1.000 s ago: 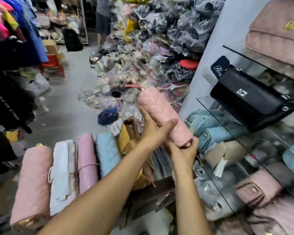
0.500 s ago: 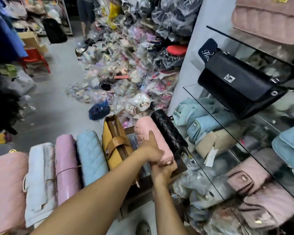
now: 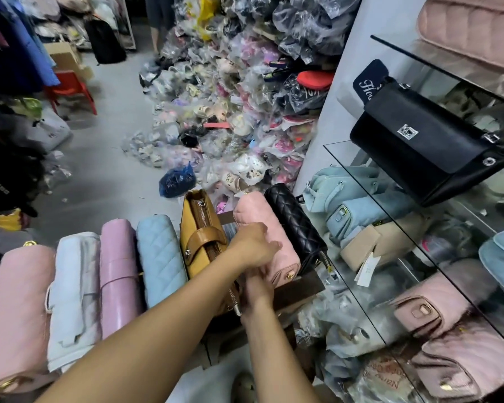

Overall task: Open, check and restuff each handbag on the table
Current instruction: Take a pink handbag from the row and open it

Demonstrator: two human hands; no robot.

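From the head camera we look down on a row of handbags standing side by side, and we take the yellow bag (image 3: 200, 237) in the middle as our marker. Just right of it stands the pink bag (image 3: 264, 225), with a black bag (image 3: 296, 225) touching its far side. Left of the yellow bag come a blue bag (image 3: 157, 257), a lilac bag (image 3: 118, 271), a white bag (image 3: 73, 292) and, last in the row, a large pink bag (image 3: 18, 309).

We judge that the pink bag is the one in hand. It looks shut and plump, and it stands in the gap between the yellow bag and the black one, so it seems to be at the end of its turn, being set in line. The four bags left of the yellow one also look shut and full, but we cannot tell whether they have been checked. The yellow bag shows its zip and strap on top, and we think it or the black bag may be next. Much of the job may be left.

The left hand (image 3: 252, 247) lies on top of the pink bag, its fingers bent over the bag's upper side and holding it. The right hand (image 3: 258, 283) is at the near end of the same bag, below the left hand. Its fingers are hidden there, so we cannot tell how far they are spread.

Right of the black bag, glass shelves (image 3: 358, 181) carry more bags.
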